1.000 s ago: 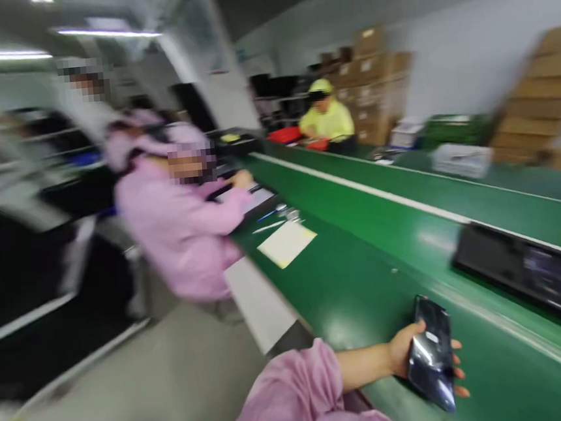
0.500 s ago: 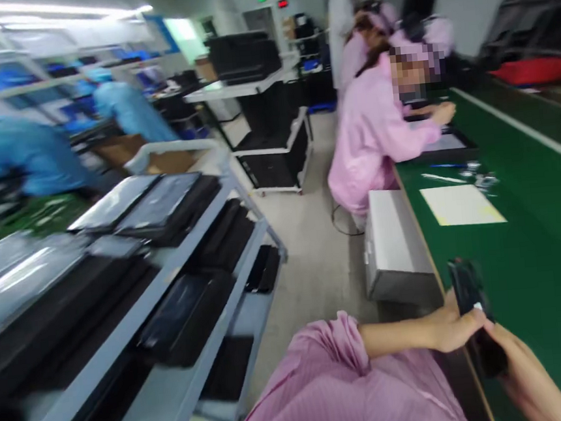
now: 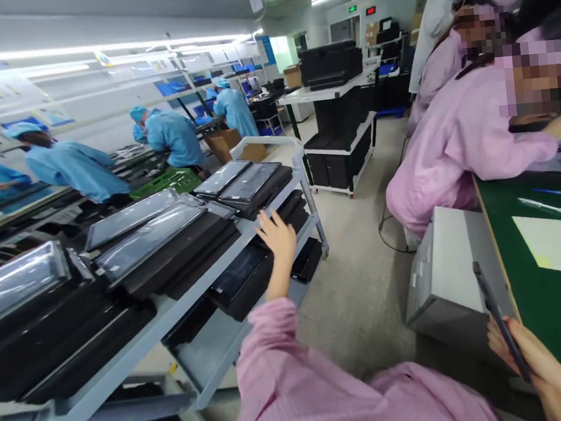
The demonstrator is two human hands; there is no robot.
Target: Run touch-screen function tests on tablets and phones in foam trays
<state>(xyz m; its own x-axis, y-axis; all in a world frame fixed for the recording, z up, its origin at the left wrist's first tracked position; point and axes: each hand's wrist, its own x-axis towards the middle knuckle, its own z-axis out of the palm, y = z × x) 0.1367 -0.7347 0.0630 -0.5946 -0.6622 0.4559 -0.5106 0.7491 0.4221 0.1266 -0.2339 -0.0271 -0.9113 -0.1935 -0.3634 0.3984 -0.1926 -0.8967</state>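
My left hand [image 3: 275, 237] reaches out with fingers spread and nothing in it, just short of the grey cart [image 3: 302, 169] and its middle shelf. The cart's tiers carry stacks of black trays [image 3: 176, 252] with glossy dark panels lying on top. My right hand [image 3: 534, 358] is at the lower right, closed on a thin dark phone [image 3: 496, 315] seen edge-on, beside the edge of the green table [image 3: 559, 317]. Both arms wear pink sleeves.
A grey box [image 3: 443, 275] hangs under the table edge. A white sheet [image 3: 556, 248] lies on the green surface. Two pink-coated people [image 3: 460, 136] sit at the table. People in blue [image 3: 170, 135] work at the left. A white cart of black trays [image 3: 337, 133] stands across the aisle.
The view has swung left from the green table to the cart. My left hand let go of the phone and stretched toward the cart shelf. The phone is now in my right hand.
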